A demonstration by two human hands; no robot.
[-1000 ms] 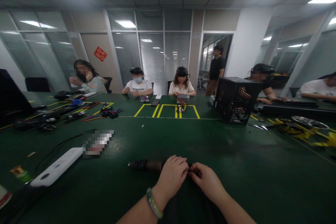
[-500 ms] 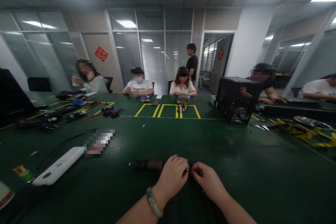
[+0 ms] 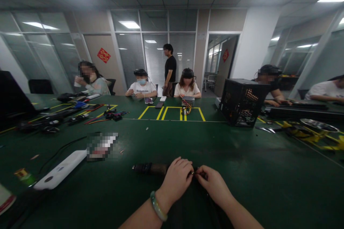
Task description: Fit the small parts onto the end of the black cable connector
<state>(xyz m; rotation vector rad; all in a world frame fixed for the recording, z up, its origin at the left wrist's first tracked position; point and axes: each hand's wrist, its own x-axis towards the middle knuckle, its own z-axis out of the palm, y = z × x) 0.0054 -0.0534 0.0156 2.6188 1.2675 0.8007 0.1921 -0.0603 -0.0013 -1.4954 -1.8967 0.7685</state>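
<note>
A dark cylindrical tool with a brownish middle section and a small metal tip at its left end lies on the green table. My left hand, with a green bangle on the wrist, is wrapped over its right part, fingers curled down. Close beside it, my right hand is pinched, thumb against fingers. A tiny shiny piece shows between the two hands, too small to name. What the right fingertips hold is hidden. Something dark, hard to make out, lies beneath my forearms.
On the left lie a white power strip, a small green bottle and tangled cables. A black computer case stands at the back right, near a metal bowl. Several people sit around the table.
My hands and the tool stay almost still. In the background, the standing person in black has walked to the left, behind the seated people.
</note>
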